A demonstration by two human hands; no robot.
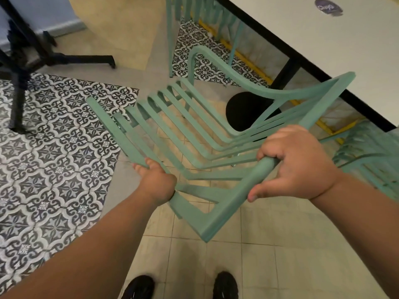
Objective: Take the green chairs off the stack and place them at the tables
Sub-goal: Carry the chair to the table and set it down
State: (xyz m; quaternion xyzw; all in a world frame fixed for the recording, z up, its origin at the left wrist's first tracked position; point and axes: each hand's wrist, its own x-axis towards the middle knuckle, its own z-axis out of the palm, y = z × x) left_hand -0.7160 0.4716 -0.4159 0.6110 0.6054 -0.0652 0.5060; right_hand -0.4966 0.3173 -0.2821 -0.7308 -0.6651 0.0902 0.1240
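I hold a green slatted chair (pixel 190 134) tilted in the air above the floor, in the middle of the view. My left hand (pixel 156 183) grips the front edge of its seat from below. My right hand (pixel 295 162) is curled round the chair's frame at the near corner, thumb underneath. A white table (pixel 323 46) with a black edge runs along the upper right, just beyond the chair's curved back. Another green chair (pixel 205 16) stands at the table's far side, and more green chair frames (pixel 367 156) show blurred at the right edge.
The table's black post and round foot (pixel 244 111) lie right behind the held chair. A black stand with splayed legs (pixel 54 55) occupies the upper left. Patterned tiles (pixel 54 158) cover the floor on the left. My two black shoes (pixel 183 285) are at the bottom.
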